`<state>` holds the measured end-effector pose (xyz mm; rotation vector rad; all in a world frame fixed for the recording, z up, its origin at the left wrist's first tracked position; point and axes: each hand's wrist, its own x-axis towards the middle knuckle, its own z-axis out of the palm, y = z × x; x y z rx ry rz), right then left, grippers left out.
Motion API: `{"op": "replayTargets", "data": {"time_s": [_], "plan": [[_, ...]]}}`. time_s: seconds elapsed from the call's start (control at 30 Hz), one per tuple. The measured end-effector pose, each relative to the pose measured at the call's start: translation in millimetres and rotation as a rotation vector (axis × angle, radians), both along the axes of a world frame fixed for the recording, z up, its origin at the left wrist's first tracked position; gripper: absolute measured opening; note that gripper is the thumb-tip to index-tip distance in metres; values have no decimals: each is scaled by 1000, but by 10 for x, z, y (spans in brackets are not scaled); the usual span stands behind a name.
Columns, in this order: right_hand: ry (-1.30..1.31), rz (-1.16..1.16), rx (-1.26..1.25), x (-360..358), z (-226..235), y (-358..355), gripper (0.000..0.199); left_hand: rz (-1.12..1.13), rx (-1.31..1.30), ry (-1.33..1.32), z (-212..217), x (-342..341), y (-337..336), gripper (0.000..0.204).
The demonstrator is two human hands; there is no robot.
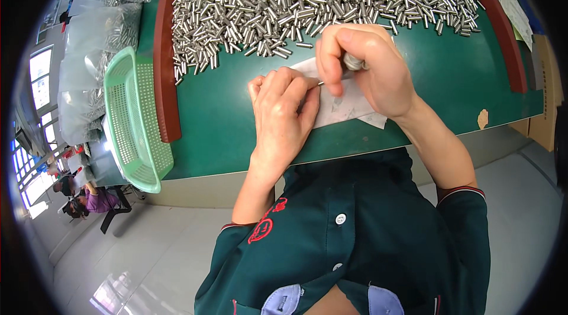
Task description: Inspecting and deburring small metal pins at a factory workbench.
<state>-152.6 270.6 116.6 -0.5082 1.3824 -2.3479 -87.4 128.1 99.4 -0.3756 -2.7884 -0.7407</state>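
My left hand (pixel 280 108) rests on a white cloth or paper sheet (pixel 349 108), fingers bent and pressed together. At its fingertips shows the bright end of a small metal pin (pixel 321 83); the rest is hidden. Close beside it, my right hand (pixel 378 66) is curled above the sheet. In the curl sit shiny metal pieces (pixel 354 63) that look like several pins, mostly covered by the fingers. Just beyond both hands spreads a large pile of short silver cylindrical pins (pixel 319 1).
Red-brown rails (pixel 167 78) border the green tabletop (pixel 219 137) at left and right. Outside the left rail stands a light green perforated basket (pixel 139 119), near clear bags of metal parts (pixel 97 48). A cardboard box (pixel 547 96) is at far right. A person in purple (pixel 100 199) sits far left.
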Motion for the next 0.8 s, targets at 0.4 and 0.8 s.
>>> {"op": "replayTargets", "data": {"time_s": [0.4, 0.8], "plan": [[-137, -1, -84, -52, -108, 25, 33, -164, 119, 2, -16, 158, 216, 14], [-142, -8, -67, -38, -99, 25, 32, -256, -118, 21, 9, 218, 243, 17]]}}
